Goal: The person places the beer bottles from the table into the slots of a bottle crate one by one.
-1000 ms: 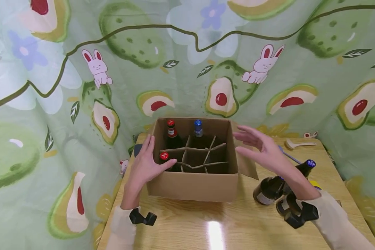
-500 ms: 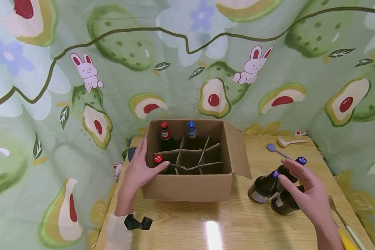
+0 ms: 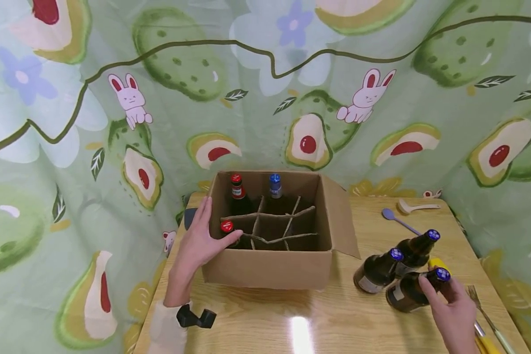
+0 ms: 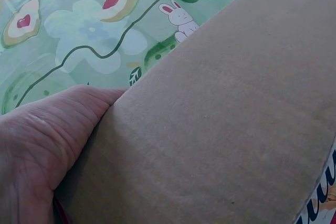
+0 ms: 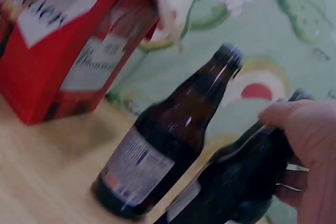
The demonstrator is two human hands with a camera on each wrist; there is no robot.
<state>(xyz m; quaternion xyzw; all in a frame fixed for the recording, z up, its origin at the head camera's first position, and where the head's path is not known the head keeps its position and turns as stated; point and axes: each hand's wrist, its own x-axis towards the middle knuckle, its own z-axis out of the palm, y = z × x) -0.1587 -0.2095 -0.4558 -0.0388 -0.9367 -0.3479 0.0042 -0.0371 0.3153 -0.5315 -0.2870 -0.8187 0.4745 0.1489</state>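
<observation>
A brown cardboard carton (image 3: pixel 267 269) with dividers stands mid-table in the head view. Two red-capped beer bottles (image 3: pixel 236 189) and a blue-capped one (image 3: pixel 275 187) stand in its left and back-middle cells. My left hand (image 3: pixel 199 241) holds the carton's front left corner, thumb over the rim, straight fingers along the side. At right, my right hand (image 3: pixel 453 309) grips the neck of a dark blue-capped beer bottle (image 3: pixel 407 294); the fingers behind the neck are partly hidden. Two more blue-capped bottles (image 3: pixel 373 271) stand close beside it; one shows its label (image 5: pixel 139 166) in the right wrist view.
A cardboard flap (image 3: pixel 342 221) hangs outward on the carton's right. Behind the bottles lie a blue spoon (image 3: pixel 398 220) and a white ladle (image 3: pixel 418 206). A fork (image 3: pixel 486 312) and yellow-handled utensils (image 3: pixel 486 344) lie by the right table edge. A patterned curtain (image 3: pixel 248 113) surrounds the table.
My right hand has moved from beside the carton, rightward and down to the bottles, and has taken hold of the front one's neck. My left hand stays on the carton.
</observation>
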